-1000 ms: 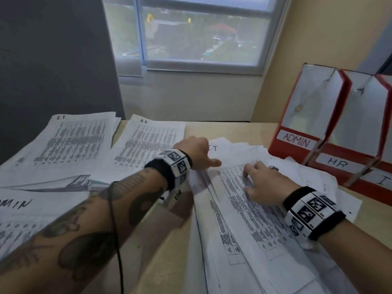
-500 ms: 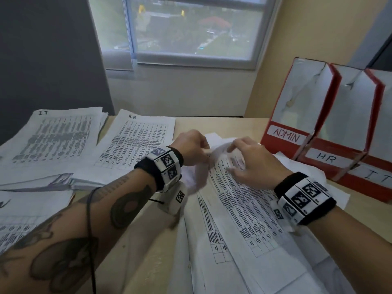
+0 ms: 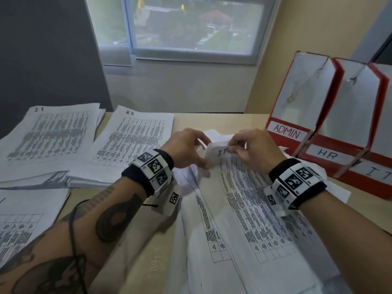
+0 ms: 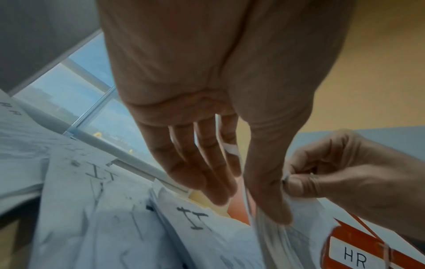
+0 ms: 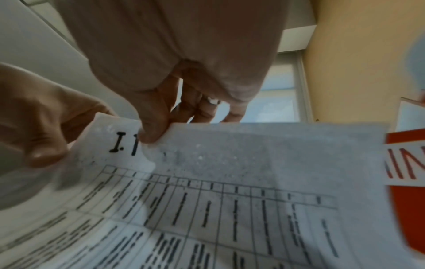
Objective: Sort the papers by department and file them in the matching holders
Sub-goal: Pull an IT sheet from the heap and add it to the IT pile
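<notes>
A printed sheet marked "IT" (image 3: 220,153) tops a loose pile of papers (image 3: 212,240) on the desk, its far edge lifted and curled toward me. My left hand (image 3: 191,151) pinches its left top corner between thumb and fingers (image 4: 207,163). My right hand (image 3: 235,148) pinches the top edge beside the "IT" mark; the thumb (image 5: 151,129) presses the sheet (image 5: 230,172). Three red holders stand at the right, labelled ADMIN (image 3: 286,132), HR (image 3: 327,154) and IT (image 3: 377,172).
Sorted stacks lie at the left: one marked IT (image 3: 53,132), one marked HR (image 3: 135,141), and another at the near left edge (image 3: 21,219). Bare desk (image 3: 131,251) shows under my left forearm. A wall with a window rises behind the desk.
Both hands lay on the loose pile a second ago. They have since taken hold of the IT sheet's far edge and raised it off the pile.
</notes>
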`<action>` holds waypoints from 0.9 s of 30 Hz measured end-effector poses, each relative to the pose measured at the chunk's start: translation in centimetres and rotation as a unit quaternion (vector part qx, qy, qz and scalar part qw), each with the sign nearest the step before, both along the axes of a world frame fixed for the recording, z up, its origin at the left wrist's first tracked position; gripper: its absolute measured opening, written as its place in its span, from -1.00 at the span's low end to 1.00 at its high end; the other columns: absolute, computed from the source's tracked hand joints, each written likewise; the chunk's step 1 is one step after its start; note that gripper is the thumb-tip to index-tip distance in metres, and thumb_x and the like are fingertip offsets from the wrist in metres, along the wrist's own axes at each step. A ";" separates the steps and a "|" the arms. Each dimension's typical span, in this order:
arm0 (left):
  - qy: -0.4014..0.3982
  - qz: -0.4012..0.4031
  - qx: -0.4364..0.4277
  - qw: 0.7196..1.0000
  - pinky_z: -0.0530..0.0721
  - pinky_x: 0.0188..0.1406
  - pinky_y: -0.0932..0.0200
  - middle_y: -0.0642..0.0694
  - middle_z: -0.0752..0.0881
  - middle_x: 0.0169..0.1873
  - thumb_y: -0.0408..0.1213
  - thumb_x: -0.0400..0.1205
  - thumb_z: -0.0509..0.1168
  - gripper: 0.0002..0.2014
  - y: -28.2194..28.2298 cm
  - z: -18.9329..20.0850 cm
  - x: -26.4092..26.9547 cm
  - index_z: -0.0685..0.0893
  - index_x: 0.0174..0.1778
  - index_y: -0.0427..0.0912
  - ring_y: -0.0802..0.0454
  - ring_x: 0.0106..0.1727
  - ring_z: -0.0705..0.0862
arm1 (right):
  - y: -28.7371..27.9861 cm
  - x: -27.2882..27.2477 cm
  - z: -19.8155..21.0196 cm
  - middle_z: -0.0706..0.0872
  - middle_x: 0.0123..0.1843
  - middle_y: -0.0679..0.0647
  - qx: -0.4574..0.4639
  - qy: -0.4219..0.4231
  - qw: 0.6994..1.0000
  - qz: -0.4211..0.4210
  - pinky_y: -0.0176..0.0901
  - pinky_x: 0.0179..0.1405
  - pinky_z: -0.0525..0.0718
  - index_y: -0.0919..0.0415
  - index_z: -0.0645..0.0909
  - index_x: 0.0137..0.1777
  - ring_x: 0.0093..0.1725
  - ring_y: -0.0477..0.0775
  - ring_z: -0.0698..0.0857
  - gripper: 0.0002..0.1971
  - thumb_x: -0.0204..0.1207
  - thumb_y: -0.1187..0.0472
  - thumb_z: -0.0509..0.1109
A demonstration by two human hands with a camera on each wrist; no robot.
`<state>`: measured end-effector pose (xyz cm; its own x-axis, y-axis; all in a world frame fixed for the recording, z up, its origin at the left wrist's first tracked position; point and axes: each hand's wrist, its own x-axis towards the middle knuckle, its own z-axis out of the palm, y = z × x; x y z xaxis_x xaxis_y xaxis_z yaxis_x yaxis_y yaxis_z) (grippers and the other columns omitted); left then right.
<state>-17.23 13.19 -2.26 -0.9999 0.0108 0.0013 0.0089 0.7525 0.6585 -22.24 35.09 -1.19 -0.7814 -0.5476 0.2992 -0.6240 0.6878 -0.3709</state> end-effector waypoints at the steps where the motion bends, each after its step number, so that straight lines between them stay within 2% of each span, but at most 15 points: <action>1: -0.006 -0.014 -0.003 1.000 0.66 -0.08 0.20 0.12 0.70 -0.07 -0.18 0.25 0.81 -0.38 -0.1 0.1 0.0 0.79 0.23 0.11 0.24 -0.20 0.63 | 0.3 -0.1 0.0 0.81 -0.18 -0.11 0.000 -0.010 1.000 -0.006 -0.25 -0.10 0.70 0.14 0.88 0.00 -0.19 -0.24 0.70 -0.94 0.58 0.25 0.61; 4: -0.011 -0.060 0.002 0.998 0.73 0.15 0.07 0.06 0.75 0.08 -0.18 0.30 0.79 -0.28 -0.2 0.2 -0.3 0.68 0.37 0.22 0.22 -0.14 0.68 | 1.0 -0.5 -0.1 0.87 -0.09 -0.06 -0.011 -0.026 0.999 -0.028 -0.62 -0.21 0.52 0.17 0.88 0.10 -0.16 -0.37 0.70 -0.87 0.60 0.32 0.58; 7: -0.013 -0.090 0.013 0.996 0.70 0.13 0.13 0.12 0.79 0.04 -0.07 0.43 0.71 -0.41 0.1 0.4 -0.7 0.68 0.35 0.32 0.18 -0.05 0.74 | 1.2 -0.5 -0.3 0.85 -0.09 -0.08 -0.040 -0.011 0.998 -0.043 -0.65 -0.29 0.52 0.16 0.86 0.16 -0.16 -0.43 0.68 -0.82 0.62 0.35 0.55; 9: -0.015 -0.063 0.001 0.998 0.64 -0.10 0.16 0.23 0.75 -0.30 -0.02 0.54 0.61 -0.83 0.5 0.4 -0.9 0.81 -0.02 0.16 0.29 -0.25 0.68 | 1.2 -0.3 -0.3 0.78 -0.17 -0.14 -0.071 -0.002 0.996 -0.047 -0.63 -0.35 0.57 0.16 0.83 0.12 -0.19 -0.43 0.68 -0.85 0.62 0.36 0.54; 10: -0.008 -0.039 -0.001 0.999 0.55 -0.24 0.18 0.22 0.65 -0.51 -0.04 0.59 0.56 -0.83 0.5 0.2 -1.1 0.78 -0.28 0.04 0.29 -0.42 0.58 | 1.3 -0.2 -0.3 0.77 -0.19 -0.16 -0.089 0.009 0.995 -0.050 -0.64 -0.31 0.59 0.13 0.81 0.05 -0.21 -0.42 0.69 -0.87 0.61 0.36 0.54; 11: 0.002 -0.018 0.000 1.000 0.46 -0.33 0.19 0.17 0.55 -0.63 -0.07 0.61 0.52 -0.67 0.5 0.0 -1.4 0.70 -0.45 -0.04 0.23 -0.52 0.48 | 1.4 -0.2 -0.2 0.78 -0.17 -0.18 -0.106 0.026 0.993 -0.054 -0.61 -0.21 0.64 0.08 0.80 -0.02 -0.19 -0.40 0.72 -0.86 0.60 0.36 0.56; 12: 0.002 0.004 0.003 1.000 0.41 -0.39 0.20 0.14 0.51 -0.66 -0.09 0.62 0.52 -0.62 0.5 -0.3 -1.7 0.66 -0.51 -0.09 0.20 -0.54 0.45 | 1.7 -0.1 -0.1 0.81 -0.09 -0.20 -0.118 0.044 0.990 -0.060 -0.51 -0.04 0.70 0.04 0.78 -0.08 -0.12 -0.34 0.75 -0.84 0.57 0.34 0.58; 14: -0.004 0.030 -0.001 1.000 0.42 -0.45 0.22 0.10 0.60 -0.57 -0.08 0.59 0.56 -0.68 0.3 -0.5 -1.8 0.74 -0.44 -0.13 0.19 -0.47 0.53 | 2.4 0.1 0.2 0.81 0.14 -0.23 -0.127 0.076 0.987 -0.068 -0.01 0.30 0.73 0.00 0.74 -0.16 0.14 -0.18 0.76 -0.82 0.50 0.31 0.63; 15: -0.008 0.036 -0.001 0.999 0.43 -0.46 0.24 0.07 0.64 -0.53 -0.07 0.57 0.59 -0.70 0.1 -0.5 -1.8 0.77 -0.40 -0.13 0.19 -0.42 0.56 | 2.8 0.3 0.5 0.81 0.18 -0.20 -0.130 0.085 0.986 -0.068 0.11 0.35 0.71 0.00 0.74 -0.17 0.20 -0.14 0.75 -0.80 0.49 0.33 0.64; 16: -0.010 0.039 -0.002 0.999 0.44 -0.45 0.25 0.06 0.66 -0.51 -0.06 0.55 0.61 -0.70 -0.2 -0.5 -1.8 0.76 -0.40 -0.13 0.17 -0.39 0.59 | 3.4 0.5 0.6 0.83 0.15 -0.15 -0.137 0.084 0.985 -0.063 0.11 0.32 0.73 0.02 0.73 -0.17 0.18 -0.14 0.77 -0.78 0.49 0.35 0.64; 18: -0.016 0.048 -0.001 0.999 0.45 -0.45 0.24 0.05 0.67 -0.51 -0.03 0.50 0.65 -0.65 -0.6 -0.6 -1.8 0.72 -0.46 -0.12 0.12 -0.38 0.61 | 4.3 1.2 1.0 0.87 0.01 -0.05 -0.150 0.066 0.986 -0.036 -0.20 0.09 0.76 0.09 0.69 -0.15 -0.01 -0.26 0.79 -0.80 0.53 0.38 0.61; 20: -0.021 0.061 0.010 0.998 0.42 -0.46 0.24 0.09 0.64 -0.55 0.00 0.43 0.70 -0.61 -1.0 -0.4 -1.8 0.70 -0.50 -0.09 0.14 -0.42 0.60 | 5.0 1.9 1.5 0.81 -0.14 -0.06 -0.161 0.040 0.986 -0.007 -0.42 -0.03 0.67 0.08 0.63 -0.14 -0.11 -0.20 0.80 -0.77 0.58 0.40 0.56; 24: -0.014 0.070 0.050 0.996 0.42 -0.46 0.27 0.16 0.64 -0.58 -0.01 0.39 0.73 -0.63 -2.0 0.2 -1.7 0.72 -0.50 -0.08 0.21 -0.45 0.57 | 5.3 3.0 2.4 0.74 -0.08 -0.22 -0.177 0.019 0.984 0.011 -0.51 0.13 0.62 -0.05 0.58 -0.07 -0.04 -0.32 0.72 -0.62 0.51 0.48 0.58; 26: -0.011 0.047 0.046 0.998 0.44 -0.43 0.29 0.16 0.68 -0.57 -0.07 0.43 0.72 -0.71 -2.5 0.1 -1.6 0.79 -0.45 -0.08 0.20 -0.40 0.63 | 5.2 3.1 2.7 0.78 -0.04 -0.32 -0.171 0.006 0.985 0.020 -0.47 0.23 0.63 -0.09 0.65 0.02 0.07 -0.26 0.76 -0.55 0.46 0.53 0.60; 27: -0.011 0.036 0.042 0.998 0.46 -0.41 0.32 0.14 0.75 -0.47 -0.10 0.46 0.70 -0.81 -2.6 0.1 -1.4 0.87 -0.34 -0.07 0.20 -0.33 0.67 | 5.0 3.1 2.7 0.80 -0.02 -0.29 -0.158 0.003 0.987 0.025 -0.46 0.22 0.64 -0.07 0.69 0.05 0.08 -0.19 0.78 -0.54 0.45 0.55 0.60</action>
